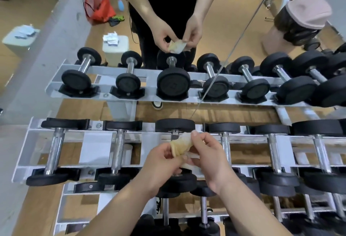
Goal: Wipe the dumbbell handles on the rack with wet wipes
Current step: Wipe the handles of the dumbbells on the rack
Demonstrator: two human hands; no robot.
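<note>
Close below me, over the rack's (95, 146) top row, my left hand (162, 161) and right hand (212, 161) together pinch a crumpled, yellowed wet wipe (180, 145) just above the middle dumbbell handle (175, 133). Beyond, a mirror (234, 11) reflects hands and wipe.

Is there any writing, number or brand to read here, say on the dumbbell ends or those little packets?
No text here can be read.
Round black dumbbell end faces in the far row: faint raised marks, too blurred to read.
Small white packets on the pale box: bluish print, too small to read.
Crumpled yellowish wet wipe: no print shows.
</note>
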